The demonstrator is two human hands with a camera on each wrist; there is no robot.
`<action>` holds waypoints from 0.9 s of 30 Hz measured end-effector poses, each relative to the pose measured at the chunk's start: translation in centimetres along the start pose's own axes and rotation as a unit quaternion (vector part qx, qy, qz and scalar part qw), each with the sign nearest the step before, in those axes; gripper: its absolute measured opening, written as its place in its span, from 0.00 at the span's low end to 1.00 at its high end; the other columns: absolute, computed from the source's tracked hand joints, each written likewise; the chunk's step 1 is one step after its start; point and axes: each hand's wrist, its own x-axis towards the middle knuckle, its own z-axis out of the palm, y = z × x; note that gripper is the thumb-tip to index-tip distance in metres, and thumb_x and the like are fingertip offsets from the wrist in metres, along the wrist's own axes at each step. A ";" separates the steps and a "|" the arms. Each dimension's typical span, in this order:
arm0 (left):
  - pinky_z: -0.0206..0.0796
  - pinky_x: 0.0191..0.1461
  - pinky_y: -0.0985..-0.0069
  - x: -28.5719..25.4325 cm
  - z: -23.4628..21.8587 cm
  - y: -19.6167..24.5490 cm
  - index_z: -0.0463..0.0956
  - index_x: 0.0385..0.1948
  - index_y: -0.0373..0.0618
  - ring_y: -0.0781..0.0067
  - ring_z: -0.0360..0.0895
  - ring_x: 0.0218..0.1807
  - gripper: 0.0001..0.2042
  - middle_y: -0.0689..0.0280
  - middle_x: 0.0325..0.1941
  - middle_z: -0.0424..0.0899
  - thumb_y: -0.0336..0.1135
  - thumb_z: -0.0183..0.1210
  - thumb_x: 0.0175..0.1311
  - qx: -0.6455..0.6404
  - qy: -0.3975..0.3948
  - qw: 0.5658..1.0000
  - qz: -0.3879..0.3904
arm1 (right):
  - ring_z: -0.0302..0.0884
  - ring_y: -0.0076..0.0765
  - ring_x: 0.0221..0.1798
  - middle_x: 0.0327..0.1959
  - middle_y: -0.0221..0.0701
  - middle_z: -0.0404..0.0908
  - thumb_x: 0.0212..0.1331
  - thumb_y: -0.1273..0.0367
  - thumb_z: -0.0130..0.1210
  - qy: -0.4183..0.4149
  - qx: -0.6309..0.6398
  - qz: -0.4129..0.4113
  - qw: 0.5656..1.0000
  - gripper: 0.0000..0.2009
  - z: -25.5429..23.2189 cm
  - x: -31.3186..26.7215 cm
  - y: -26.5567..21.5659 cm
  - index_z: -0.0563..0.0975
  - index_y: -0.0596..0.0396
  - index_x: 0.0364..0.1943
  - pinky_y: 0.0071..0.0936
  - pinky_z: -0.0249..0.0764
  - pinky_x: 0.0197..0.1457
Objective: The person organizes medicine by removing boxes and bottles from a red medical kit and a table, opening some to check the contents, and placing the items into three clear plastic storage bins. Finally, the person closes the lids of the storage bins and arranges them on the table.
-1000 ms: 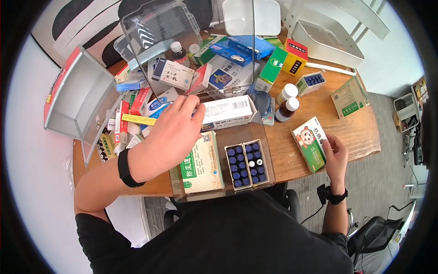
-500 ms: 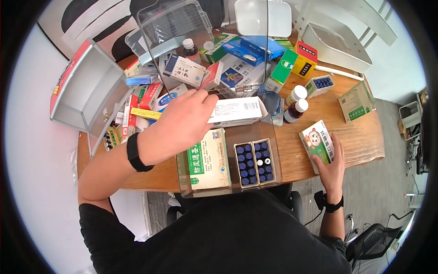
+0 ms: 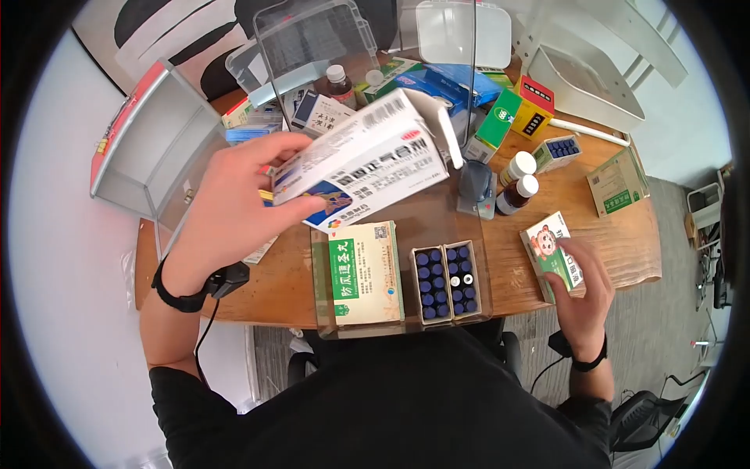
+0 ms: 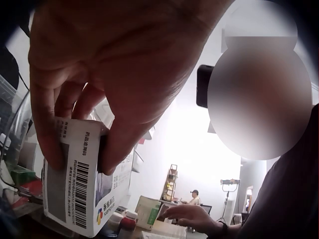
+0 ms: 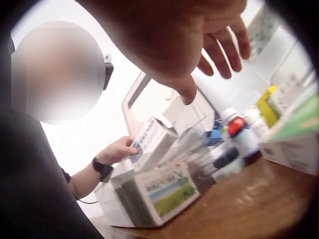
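My left hand (image 3: 234,207) grips one end of a white medicine box (image 3: 383,164), thumb on one side and fingers on the other. That box is tilted up above the table, and a flap at its far end hangs open. In the left wrist view, its barcode end (image 4: 77,184) faces the camera. At the table's right front, my right hand (image 3: 586,293) is beside a green-and-white medicine box with a cartoon animal (image 3: 544,244). The right wrist view shows that hand's fingers (image 5: 222,55) spread loosely with nothing between them.
A clear container (image 3: 408,322) at the front edge holds a green-and-cream box (image 3: 367,273) and two trays of blue-capped vials (image 3: 445,285). Medicine boxes crowd the back. Two bottles (image 3: 516,195) stand right of centre. A red-edged case (image 3: 129,148) lies open at left.
My left hand has lifted the white box from the container's back and tilted it, printed front now showing. My right hand has let go of the cartoon box, which now stands on the table.
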 end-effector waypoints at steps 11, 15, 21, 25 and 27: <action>0.83 0.55 0.72 -7.2 -1.6 -3.6 0.81 0.63 0.33 0.72 0.86 0.54 0.29 0.59 0.51 0.90 0.30 0.80 0.59 -0.138 0.095 0.984 -0.064 | 0.89 0.59 0.49 0.40 0.48 0.87 0.70 0.65 0.66 -0.382 0.068 -0.325 0.863 0.14 15.8 13.7 -10.5 0.85 0.65 0.44 0.49 0.86 0.50; 0.84 0.55 0.70 -9.7 -1.7 -4.6 0.80 0.64 0.32 0.71 0.87 0.56 0.30 0.58 0.55 0.90 0.29 0.80 0.58 -0.155 0.118 0.978 -0.078 | 0.90 0.60 0.53 0.43 0.50 0.90 0.66 0.64 0.70 -0.512 0.035 -0.238 0.825 0.14 18.6 15.4 -12.1 0.87 0.64 0.41 0.48 0.86 0.56; 0.84 0.56 0.69 -11.1 -2.0 -5.8 0.80 0.65 0.32 0.70 0.87 0.59 0.32 0.56 0.59 0.89 0.29 0.81 0.58 -0.171 0.123 0.975 -0.065 | 0.90 0.63 0.53 0.43 0.56 0.90 0.63 0.65 0.71 -0.540 0.010 -0.143 0.829 0.14 17.9 16.6 -11.6 0.88 0.66 0.41 0.50 0.85 0.58; 0.84 0.58 0.69 -11.0 -1.7 -6.3 0.80 0.66 0.32 0.69 0.86 0.60 0.32 0.57 0.59 0.88 0.30 0.81 0.58 -0.184 0.127 0.973 -0.053 | 0.90 0.60 0.48 0.39 0.53 0.90 0.64 0.66 0.69 -0.468 -0.055 -0.118 0.874 0.12 17.3 15.8 -8.8 0.88 0.63 0.40 0.47 0.84 0.56; 0.84 0.58 0.69 -10.8 -1.7 -6.2 0.80 0.66 0.32 0.69 0.86 0.60 0.33 0.57 0.59 0.88 0.30 0.81 0.58 -0.178 0.126 0.975 -0.048 | 0.91 0.58 0.45 0.37 0.52 0.90 0.66 0.67 0.68 -0.486 -0.048 -0.098 0.867 0.12 16.9 15.7 -8.4 0.87 0.65 0.41 0.46 0.85 0.53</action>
